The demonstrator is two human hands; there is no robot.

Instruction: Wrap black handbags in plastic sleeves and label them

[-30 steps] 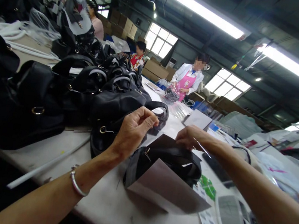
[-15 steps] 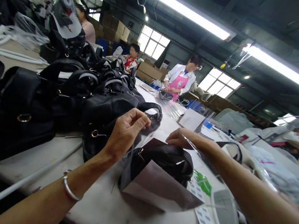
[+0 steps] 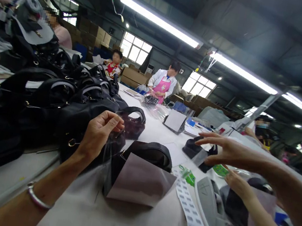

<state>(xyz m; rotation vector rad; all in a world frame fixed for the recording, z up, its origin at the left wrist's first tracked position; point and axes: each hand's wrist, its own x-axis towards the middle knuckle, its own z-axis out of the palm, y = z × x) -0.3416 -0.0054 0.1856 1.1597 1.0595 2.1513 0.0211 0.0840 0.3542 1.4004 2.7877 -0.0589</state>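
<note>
A black handbag [image 3: 145, 148] stands in front of me in a clear plastic bag, with a greyish-pink sheet [image 3: 142, 182] against its near side. My left hand [image 3: 104, 130] is closed in a pinch on the upper left edge of the clear plastic bag [image 3: 110, 150]. To the right, my right hand [image 3: 218, 148] is open, thumb and fingers apart, above a small black bag [image 3: 191, 147] with a clear strip of plastic near the thumb. I cannot tell whether it touches that bag.
Black handbags [image 3: 39, 110] crowd the left. A strip of printed labels [image 3: 191, 218], a grey tape dispenser [image 3: 207, 206] and a green packet [image 3: 188, 176] lie at right. A co-worker's hand [image 3: 238, 184], checked sleeve, reaches in. Another person in a pink apron [image 3: 161, 88] stands across the table.
My right hand has moved right, away from the bagged handbag, and its fingers have spread. My left hand keeps its pinch. The view has turned right, and the co-worker's checked sleeve now shows.
</note>
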